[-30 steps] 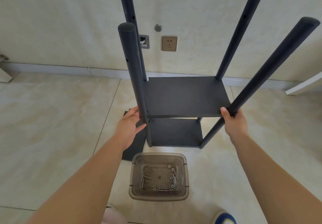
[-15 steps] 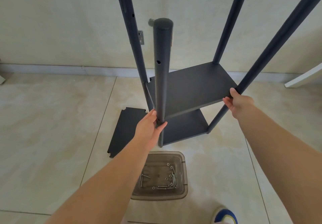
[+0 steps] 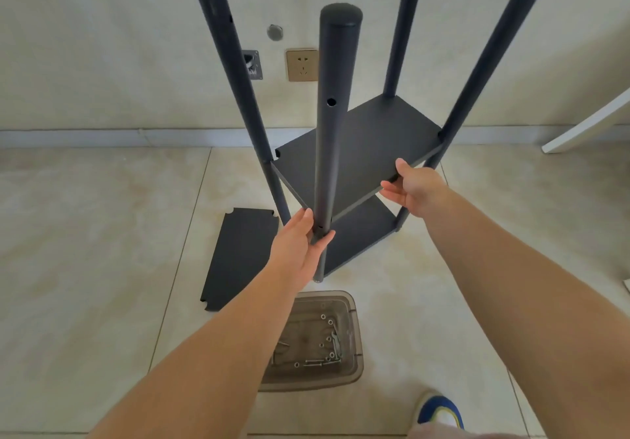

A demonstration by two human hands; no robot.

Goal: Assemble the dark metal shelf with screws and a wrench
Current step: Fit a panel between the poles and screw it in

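Note:
The dark metal shelf (image 3: 361, 145) stands on the tiled floor with four round posts rising past two fitted boards. My left hand (image 3: 300, 251) grips the nearest post (image 3: 332, 124) just below the upper board's corner. My right hand (image 3: 414, 188) holds the front right edge of the upper board, thumb on top and fingers under it. A loose dark shelf board (image 3: 238, 257) lies flat on the floor to the left. Several screws and a small wrench (image 3: 335, 346) lie in a clear plastic tub (image 3: 351, 370) below the shelf.
The wall with a socket (image 3: 301, 65) and a baseboard runs close behind the shelf. A white board (image 3: 586, 121) leans at the far right. My shoe (image 3: 439, 411) shows at the bottom right beside the tub.
The shelf has been turned so that its near corner post faces me. My right hand has shifted from the right post to the upper board's edge. The loose board is now in full view.

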